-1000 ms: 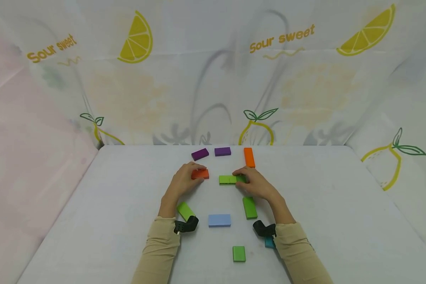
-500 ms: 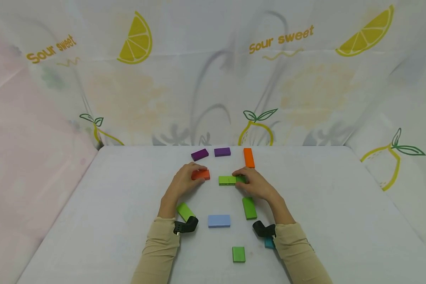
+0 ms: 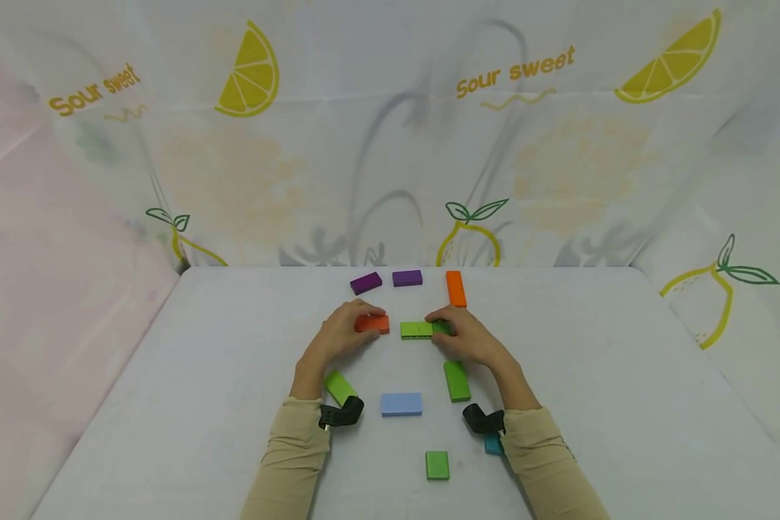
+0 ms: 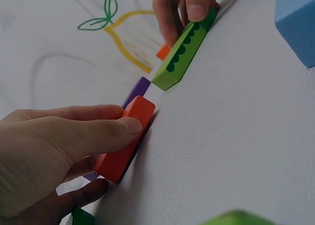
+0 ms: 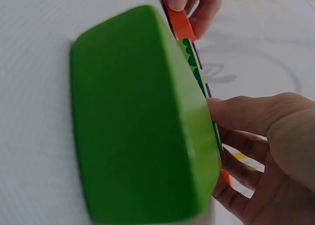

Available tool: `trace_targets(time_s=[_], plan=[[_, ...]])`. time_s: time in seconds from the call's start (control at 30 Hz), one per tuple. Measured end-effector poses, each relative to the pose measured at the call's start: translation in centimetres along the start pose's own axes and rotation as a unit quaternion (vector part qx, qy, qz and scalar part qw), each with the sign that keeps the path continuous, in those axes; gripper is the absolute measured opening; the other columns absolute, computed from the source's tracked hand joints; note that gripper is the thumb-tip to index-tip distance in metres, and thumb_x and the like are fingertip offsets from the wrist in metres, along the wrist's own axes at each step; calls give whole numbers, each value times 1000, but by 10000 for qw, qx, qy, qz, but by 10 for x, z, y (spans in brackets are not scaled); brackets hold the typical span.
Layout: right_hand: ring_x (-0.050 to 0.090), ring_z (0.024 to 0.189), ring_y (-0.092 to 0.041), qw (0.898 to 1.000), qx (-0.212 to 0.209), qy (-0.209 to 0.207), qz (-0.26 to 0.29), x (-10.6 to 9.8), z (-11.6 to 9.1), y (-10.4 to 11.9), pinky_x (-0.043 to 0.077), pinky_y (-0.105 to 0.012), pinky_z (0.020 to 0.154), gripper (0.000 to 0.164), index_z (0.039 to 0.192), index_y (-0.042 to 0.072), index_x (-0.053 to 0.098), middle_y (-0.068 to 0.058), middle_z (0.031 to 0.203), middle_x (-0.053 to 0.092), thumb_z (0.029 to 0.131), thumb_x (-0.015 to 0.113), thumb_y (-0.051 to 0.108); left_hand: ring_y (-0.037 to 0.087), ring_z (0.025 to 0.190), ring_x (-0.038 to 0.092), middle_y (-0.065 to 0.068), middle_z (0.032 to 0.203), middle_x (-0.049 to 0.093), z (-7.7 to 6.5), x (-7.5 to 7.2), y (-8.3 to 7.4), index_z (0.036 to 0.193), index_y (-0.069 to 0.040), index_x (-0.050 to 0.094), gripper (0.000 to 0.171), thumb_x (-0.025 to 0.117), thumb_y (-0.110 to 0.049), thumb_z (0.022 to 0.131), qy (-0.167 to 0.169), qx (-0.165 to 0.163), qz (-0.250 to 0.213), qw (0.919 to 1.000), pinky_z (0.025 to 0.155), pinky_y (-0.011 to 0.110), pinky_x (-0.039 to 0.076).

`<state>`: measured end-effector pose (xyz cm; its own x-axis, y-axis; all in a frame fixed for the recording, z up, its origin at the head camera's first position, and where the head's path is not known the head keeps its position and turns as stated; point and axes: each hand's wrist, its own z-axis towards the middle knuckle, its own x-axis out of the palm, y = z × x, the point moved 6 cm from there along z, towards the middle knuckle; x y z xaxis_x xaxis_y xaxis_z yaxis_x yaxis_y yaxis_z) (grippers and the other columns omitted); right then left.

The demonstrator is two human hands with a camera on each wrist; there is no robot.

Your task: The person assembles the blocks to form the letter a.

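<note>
Thumb [image 4: 130, 125] and fingers [image 4: 93, 112] of the left hand [image 3: 338, 334] pinch the red block [image 3: 374, 324], its left end masked — right hand [image 3: 464, 336] pinches the green block [image 3: 417, 330] just beside it, right end half hidden — and down low, the right sleeve [image 3: 552, 455] covers part of a teal block [image 3: 493, 444]

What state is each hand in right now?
Left hand: closed, fingers pinching the red-orange block.
Right hand: closed, fingers pinching the scalloped green block.
</note>
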<state>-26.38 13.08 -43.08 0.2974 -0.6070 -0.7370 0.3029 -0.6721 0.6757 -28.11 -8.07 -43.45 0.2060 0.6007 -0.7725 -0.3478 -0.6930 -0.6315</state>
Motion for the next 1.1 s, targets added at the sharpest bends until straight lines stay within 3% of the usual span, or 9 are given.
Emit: trace_targets(time_s=[0.5,0.93,1.1], plan=[[50,117,-29,9999,88,38,-42,1,0,0,39,-48,104,32,123,6,59,-12,125,58,91,60,11,23,106,56,8,113,63,0,3,-7,117,-9,66,34,70,-12,84,145,329,-103,9993,96,42,45],[50,117,-29,10000,59,30,19,1,1,0,38,-48,105,32,122,6,59,-13,125,58,91,60,11,23,110,53,7,118,62,1,9,-10,118,-13,66,34,70,-15,85,327,337,-79,9989,99,41,43],[50,116,-28,10000,80,24,10,1,0,1,39,-48,104,32,122,6,59,-12,124,58,91,61,11,24,107,54,8,115,62,0,9,-15,117,-11,66,34,71,-13,84,292,505,-84,9983,97,42,44]])
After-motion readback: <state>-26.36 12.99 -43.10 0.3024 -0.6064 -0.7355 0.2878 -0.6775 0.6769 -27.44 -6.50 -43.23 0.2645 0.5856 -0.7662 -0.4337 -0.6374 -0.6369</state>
